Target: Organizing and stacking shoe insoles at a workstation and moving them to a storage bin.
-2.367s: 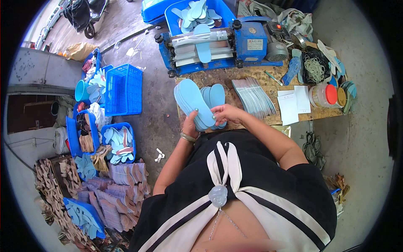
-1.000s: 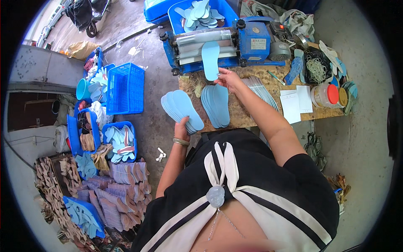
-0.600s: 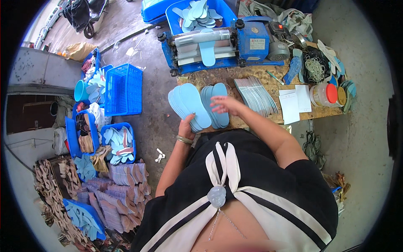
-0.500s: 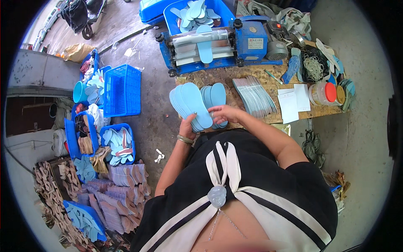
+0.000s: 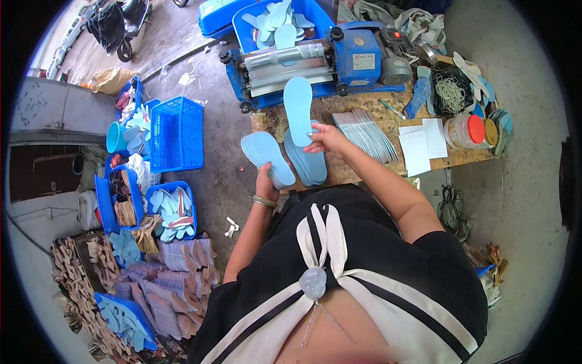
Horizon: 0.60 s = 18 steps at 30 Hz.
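My left hand (image 5: 265, 181) grips the heel end of a fanned bunch of light blue insoles (image 5: 262, 150) at the near edge of the bench. Between the thumb and fingers of my right hand (image 5: 327, 139) is a single light blue insole (image 5: 297, 103), raised with its toe end toward the roller machine (image 5: 354, 57). Under that raised piece lies another stack of blue insoles (image 5: 310, 168) on the bench. One more insole (image 5: 285, 35) shows at the far side of the rollers, its near part mostly hidden by them.
On the wooden bench (image 5: 357, 175), a long row of stacked insoles (image 5: 365, 136), papers (image 5: 414, 151) and a red-lidded jar (image 5: 462, 131) lie to the right. Behind the machine stands a blue bin (image 5: 245, 39) of insoles. Blue baskets (image 5: 177, 134) fill the floor at left.
My right hand has lifted one insole up and forward toward the machine. The insole at the rollers has slid away to their far side. My left hand's bunch has tilted and shifted slightly.
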Tool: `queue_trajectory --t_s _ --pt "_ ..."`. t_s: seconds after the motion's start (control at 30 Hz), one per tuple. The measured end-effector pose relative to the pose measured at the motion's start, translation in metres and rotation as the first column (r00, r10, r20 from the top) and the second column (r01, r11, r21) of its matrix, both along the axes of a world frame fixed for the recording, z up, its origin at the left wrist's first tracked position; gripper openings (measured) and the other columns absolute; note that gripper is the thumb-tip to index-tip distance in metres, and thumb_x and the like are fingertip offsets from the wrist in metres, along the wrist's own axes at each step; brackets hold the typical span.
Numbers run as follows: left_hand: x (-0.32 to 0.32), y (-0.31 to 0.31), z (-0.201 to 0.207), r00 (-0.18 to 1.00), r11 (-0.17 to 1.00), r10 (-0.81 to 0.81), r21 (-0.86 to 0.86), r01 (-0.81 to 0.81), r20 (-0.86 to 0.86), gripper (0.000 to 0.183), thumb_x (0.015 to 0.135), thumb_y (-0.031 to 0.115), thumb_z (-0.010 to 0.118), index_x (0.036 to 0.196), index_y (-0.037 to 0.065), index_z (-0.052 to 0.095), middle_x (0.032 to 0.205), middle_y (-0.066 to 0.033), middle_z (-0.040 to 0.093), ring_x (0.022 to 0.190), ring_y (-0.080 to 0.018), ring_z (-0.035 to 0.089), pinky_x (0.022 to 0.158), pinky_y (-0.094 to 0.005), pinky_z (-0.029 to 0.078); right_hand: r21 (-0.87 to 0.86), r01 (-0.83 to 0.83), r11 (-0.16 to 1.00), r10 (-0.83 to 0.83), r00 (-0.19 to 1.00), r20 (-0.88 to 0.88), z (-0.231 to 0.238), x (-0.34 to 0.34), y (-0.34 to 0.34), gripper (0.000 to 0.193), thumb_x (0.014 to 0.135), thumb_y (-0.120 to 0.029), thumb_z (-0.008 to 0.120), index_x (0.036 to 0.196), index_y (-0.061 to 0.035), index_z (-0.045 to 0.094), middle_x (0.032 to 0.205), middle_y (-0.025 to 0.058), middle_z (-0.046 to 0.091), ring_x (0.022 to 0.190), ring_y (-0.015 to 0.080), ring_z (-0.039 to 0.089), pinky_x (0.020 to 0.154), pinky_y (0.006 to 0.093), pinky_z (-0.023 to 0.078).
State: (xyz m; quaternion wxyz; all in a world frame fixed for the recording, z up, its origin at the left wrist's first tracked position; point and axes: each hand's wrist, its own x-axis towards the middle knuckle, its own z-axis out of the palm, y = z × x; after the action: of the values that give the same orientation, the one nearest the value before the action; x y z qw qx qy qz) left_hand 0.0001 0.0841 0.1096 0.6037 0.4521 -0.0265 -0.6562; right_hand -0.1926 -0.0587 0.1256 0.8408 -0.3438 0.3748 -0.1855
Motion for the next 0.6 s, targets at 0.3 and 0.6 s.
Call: queue_trajectory --t_s 0.3,0.6 --pt "0.017 0.025 -0.021 0.906 0.997 0.032 0.051 -0.06 0.422 0.042 0.073 0.005 0.052 0.114 0.001 0.043 0.1 -0.0088 0.055 0.086 -0.0212 0.056 0.076 -0.0357 0.047 0.042 0.073 0.996 -0.075 0.996 0.047 -0.006 0.009 -0.031 0.041 0.087 -0.004 0.043 0.127 -0.0055 0.037 0.101 0.0102 0.059 0.074 0.0176 0.064 0.055 0.0214 0.054" --pt "0.029 0.034 -0.023 0.843 0.991 0.051 0.079 -0.11 0.535 0.047 0.071 0.001 0.055 0.115 0.0 0.042 0.102 -0.0097 0.054 0.087 -0.0203 0.055 0.077 -0.0324 0.045 0.033 0.092 0.995 -0.092 0.996 -0.003 -0.01 0.023 -0.039 0.037 0.087 -0.004 0.042 0.124 -0.0065 0.041 0.101 0.01 0.06 0.073 0.0173 0.064 0.053 0.0206 0.053"
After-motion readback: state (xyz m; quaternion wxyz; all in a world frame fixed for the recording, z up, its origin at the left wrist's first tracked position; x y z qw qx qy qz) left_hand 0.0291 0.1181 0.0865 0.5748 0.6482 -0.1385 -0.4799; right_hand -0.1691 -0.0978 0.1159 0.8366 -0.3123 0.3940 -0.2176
